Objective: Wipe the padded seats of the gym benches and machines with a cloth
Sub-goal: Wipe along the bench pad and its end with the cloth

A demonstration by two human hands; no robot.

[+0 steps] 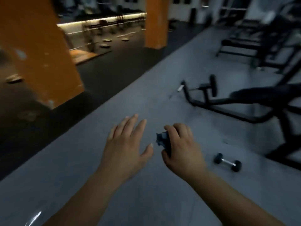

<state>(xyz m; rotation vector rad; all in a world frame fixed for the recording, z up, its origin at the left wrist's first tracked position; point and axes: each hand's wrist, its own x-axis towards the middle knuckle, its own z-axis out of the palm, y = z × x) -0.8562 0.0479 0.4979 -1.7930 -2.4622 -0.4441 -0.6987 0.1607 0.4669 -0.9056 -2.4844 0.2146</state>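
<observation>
My right hand (180, 147) grips a small bunched dark blue-grey cloth (162, 141), which sticks out to the left of the fingers. My left hand (127, 144) hovers just left of it with fingers straight and spread, holding nothing; its thumb tip is close to the cloth. Both hands are above the grey floor. A black padded bench (260, 93) on a black frame stands to the right, beyond my right hand. More black benches and machines (254, 41) stand further back at the upper right. The picture is blurred.
A small black dumbbell (228, 162) lies on the grey floor (114, 201) right of my right hand. An orange pillar (37, 46) rises at the left, another (156, 22) further back. Weight plates (107, 40) lie on the dark floor beyond.
</observation>
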